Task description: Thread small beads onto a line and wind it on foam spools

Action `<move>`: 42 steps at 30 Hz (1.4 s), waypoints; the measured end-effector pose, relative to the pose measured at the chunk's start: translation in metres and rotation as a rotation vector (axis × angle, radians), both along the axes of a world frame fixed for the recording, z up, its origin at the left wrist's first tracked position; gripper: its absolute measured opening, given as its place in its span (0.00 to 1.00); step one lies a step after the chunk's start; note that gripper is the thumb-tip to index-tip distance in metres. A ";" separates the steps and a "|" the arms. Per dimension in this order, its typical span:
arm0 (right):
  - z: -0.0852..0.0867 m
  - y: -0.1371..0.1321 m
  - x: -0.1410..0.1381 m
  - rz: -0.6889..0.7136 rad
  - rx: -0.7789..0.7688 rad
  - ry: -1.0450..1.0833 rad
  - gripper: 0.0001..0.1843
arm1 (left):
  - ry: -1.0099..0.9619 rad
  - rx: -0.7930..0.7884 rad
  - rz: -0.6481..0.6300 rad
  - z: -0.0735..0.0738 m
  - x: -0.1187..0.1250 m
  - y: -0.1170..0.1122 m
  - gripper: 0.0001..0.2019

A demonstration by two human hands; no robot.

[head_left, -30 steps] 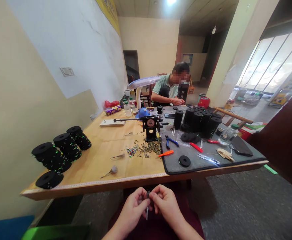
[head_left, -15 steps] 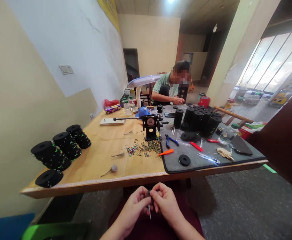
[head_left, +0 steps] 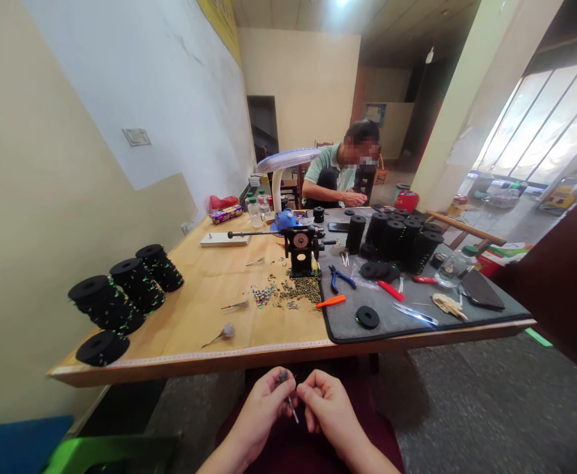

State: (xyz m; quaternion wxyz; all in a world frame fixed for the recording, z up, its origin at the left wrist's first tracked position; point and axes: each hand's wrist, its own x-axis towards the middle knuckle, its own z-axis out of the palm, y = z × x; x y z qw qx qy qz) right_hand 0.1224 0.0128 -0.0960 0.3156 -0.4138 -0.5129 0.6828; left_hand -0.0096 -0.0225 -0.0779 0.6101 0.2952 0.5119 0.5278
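Head view: gripping a slender rod (head_left: 295,414) aslant between left fingers (head_left: 283,390), this side of the tabletop (head_left: 184,316), probably keeping it steady; pinching right fingers (head_left: 309,394) together close beside, not showing whether holding anything.

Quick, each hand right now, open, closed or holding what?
Left hand: closed, holding a thin rod.
Right hand: pinched closed; whether it holds anything cannot be told.
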 end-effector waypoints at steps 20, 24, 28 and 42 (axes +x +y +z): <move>0.001 -0.001 -0.003 0.012 -0.083 -0.008 0.24 | 0.413 0.195 0.039 0.004 -0.003 -0.003 0.11; 0.002 0.001 -0.004 -0.008 -0.048 -0.011 0.23 | 0.569 0.268 0.046 0.005 -0.004 -0.005 0.09; 0.005 0.001 -0.003 -0.011 -0.013 -0.013 0.24 | 0.597 0.268 0.028 0.005 -0.004 -0.006 0.09; 0.006 0.006 0.002 -0.124 -0.098 0.197 0.23 | 0.303 0.116 -0.114 0.003 0.002 -0.003 0.13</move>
